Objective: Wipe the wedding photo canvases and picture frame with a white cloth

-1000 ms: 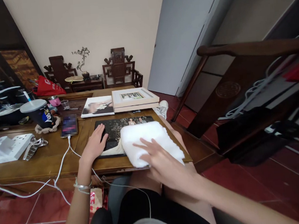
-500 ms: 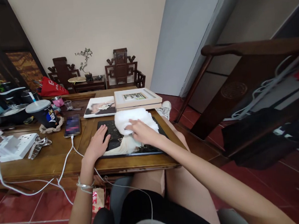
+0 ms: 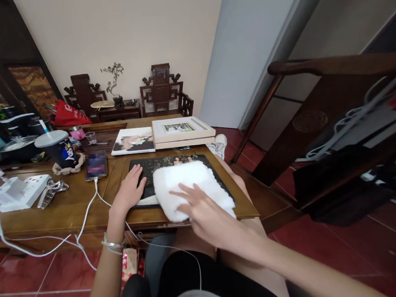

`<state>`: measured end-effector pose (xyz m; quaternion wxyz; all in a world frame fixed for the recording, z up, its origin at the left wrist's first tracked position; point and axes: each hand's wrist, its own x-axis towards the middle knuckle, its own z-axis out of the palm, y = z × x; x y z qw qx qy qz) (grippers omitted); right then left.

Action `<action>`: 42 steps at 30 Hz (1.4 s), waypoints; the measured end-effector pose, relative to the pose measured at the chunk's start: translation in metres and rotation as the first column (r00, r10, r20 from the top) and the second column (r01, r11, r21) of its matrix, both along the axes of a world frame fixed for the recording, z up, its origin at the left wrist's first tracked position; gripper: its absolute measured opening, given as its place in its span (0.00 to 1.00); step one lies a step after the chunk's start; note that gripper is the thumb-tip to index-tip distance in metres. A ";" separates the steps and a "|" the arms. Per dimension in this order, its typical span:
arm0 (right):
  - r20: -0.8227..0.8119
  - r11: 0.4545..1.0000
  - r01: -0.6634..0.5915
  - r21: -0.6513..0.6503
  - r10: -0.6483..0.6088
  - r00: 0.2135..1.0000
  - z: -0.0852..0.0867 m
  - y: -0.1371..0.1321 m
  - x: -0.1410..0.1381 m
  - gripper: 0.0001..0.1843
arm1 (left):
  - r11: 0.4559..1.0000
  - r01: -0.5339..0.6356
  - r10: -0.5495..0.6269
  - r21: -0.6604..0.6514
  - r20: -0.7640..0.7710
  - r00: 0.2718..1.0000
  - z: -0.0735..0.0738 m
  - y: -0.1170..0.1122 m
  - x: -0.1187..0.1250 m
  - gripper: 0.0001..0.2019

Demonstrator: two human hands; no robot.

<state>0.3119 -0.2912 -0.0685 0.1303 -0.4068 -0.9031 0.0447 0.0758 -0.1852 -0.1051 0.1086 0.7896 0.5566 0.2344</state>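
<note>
Head cam, centre of the frame: right hand (image 3: 203, 212) lies flat on a fluffy white cloth (image 3: 187, 184), fingers spread open, not gripping it. The cloth covers the lower right part of a dark photo print (image 3: 157, 163) lying on the wooden tabletop (image 3: 61, 209). Left hand (image 3: 129, 192) presses the print's left edge, fingers open too. A phone (image 3: 96, 165) sits just left of it.

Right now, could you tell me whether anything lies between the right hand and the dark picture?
Yes: the white cloth lies under the right hand, covering the near right part of the dark picture.
</note>
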 end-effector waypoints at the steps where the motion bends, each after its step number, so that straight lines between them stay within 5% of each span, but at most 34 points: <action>1: -0.006 1.000 -0.013 -0.012 0.013 1.000 0.000 -0.011 0.003 0.29 | 1.000 0.001 -0.001 0.002 0.004 1.000 -0.001 0.000 0.000 0.27; 6: -0.009 0.997 -0.029 -0.066 0.029 1.000 0.007 -0.016 0.004 0.29 | 1.000 0.001 -0.001 0.002 0.019 1.000 -0.002 0.001 -0.002 0.27; 15: 0.054 0.994 0.112 0.005 -0.112 0.992 0.015 0.105 -0.026 0.30 | 1.000 0.024 -0.024 0.010 0.017 1.000 0.000 0.002 -0.003 0.25; 19: 0.059 0.983 0.180 0.015 -0.181 0.982 0.019 0.134 -0.034 0.30 | 1.000 0.020 -0.020 -0.004 0.005 1.000 0.001 0.003 -0.003 0.26; 23: 0.053 0.984 0.178 0.016 -0.178 0.983 0.016 0.114 -0.036 0.29 | 1.000 0.021 -0.021 -0.012 0.005 1.000 0.001 0.002 -0.002 0.26; 33: -0.034 0.994 -0.059 -0.096 0.056 0.998 0.014 -0.030 -0.006 0.28 | 1.000 0.018 -0.018 -0.002 0.028 0.999 -0.005 0.002 -0.003 0.26; 37: -0.034 0.992 -0.053 -0.115 0.049 0.998 0.015 -0.021 -0.009 0.29 | 1.000 0.018 -0.018 -0.003 0.025 1.000 -0.004 0.002 -0.003 0.26; 42: 0.026 0.999 0.028 -0.037 -0.027 0.999 0.018 0.045 -0.029 0.28 | 1.000 0.015 -0.014 -0.004 0.020 1.000 -0.003 0.002 -0.003 0.26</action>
